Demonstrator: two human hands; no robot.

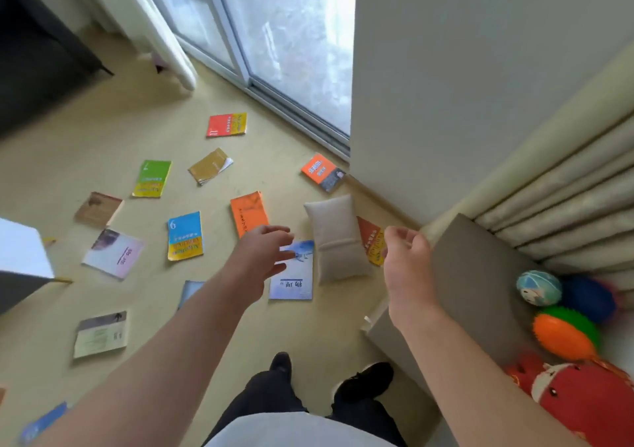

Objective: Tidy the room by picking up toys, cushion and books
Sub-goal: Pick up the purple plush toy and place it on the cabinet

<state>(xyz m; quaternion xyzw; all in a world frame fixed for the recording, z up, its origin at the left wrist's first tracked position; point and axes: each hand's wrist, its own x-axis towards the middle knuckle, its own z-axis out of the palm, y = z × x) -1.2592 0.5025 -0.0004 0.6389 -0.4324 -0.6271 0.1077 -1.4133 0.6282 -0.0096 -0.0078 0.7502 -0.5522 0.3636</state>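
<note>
Left hand (pixel 264 254) spread, right hand (pixel 406 258) loosely curled, both empty; we flank a beige rectangular fabric cushion (pixel 338 240). We probably frame it to lift.

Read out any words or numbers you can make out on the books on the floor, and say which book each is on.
"6": blue and yellow book, top corner.
"11": red and yellow book, seen sideways.
Orange book, pale blue book, green book: print there, too blurred to read.
The other covers are too small or blurred.
</note>
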